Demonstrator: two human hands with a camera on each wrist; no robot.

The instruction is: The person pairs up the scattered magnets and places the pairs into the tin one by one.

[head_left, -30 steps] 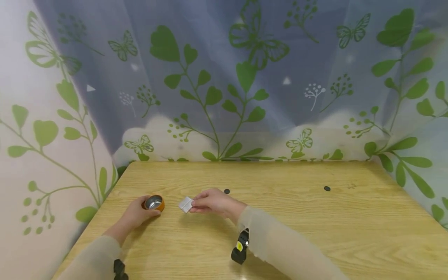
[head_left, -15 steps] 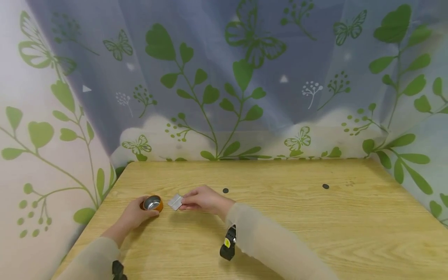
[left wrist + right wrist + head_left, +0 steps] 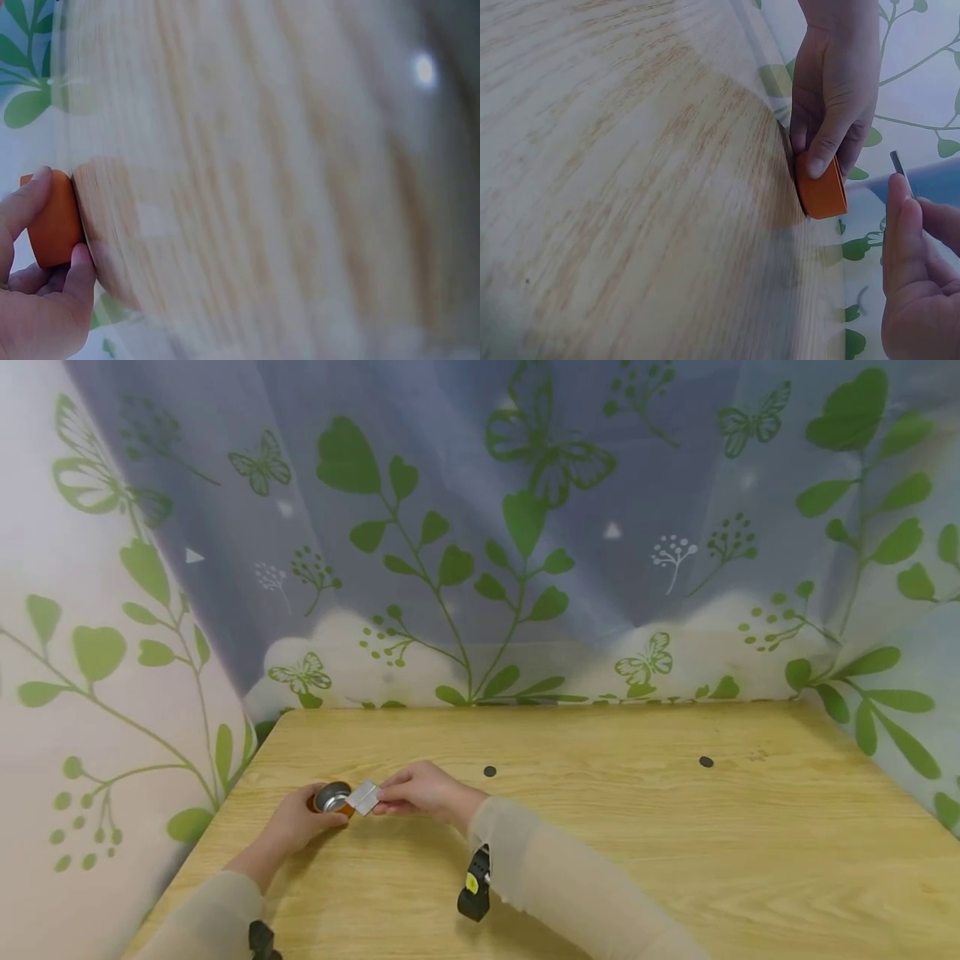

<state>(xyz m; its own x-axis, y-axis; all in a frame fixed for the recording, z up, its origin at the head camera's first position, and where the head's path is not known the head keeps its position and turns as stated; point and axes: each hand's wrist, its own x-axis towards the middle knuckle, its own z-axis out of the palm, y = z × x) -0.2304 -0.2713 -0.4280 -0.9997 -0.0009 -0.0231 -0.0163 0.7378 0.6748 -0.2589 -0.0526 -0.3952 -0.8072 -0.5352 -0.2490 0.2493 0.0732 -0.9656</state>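
Note:
In the head view my left hand [image 3: 292, 823] grips a small round orange bowl [image 3: 347, 810] with a shiny metal inside, at the left of the wooden table. Thumb and fingers curl round its orange wall [image 3: 54, 225] in the left wrist view. My right hand [image 3: 429, 793] pinches a flat silver square [image 3: 364, 797] by its right edge, thumb against fingers. The square's left corner overlaps the bowl's right rim in the head view. From the right wrist, the square [image 3: 898, 163] shows edge-on, raised off the table and apart from the bowl [image 3: 823, 191].
Two small dark discs lie on the wooden table [image 3: 600, 835]: one disc [image 3: 490, 772] beyond my right hand, the other disc [image 3: 706, 762] farther right. A patterned curtain [image 3: 570, 602] with green leaves and butterflies stands along the back and sides.
My right hand has moved left with the silver square, from beside the bowl to its rim. The left hand keeps its grip, and the bowl has stayed about where it was.

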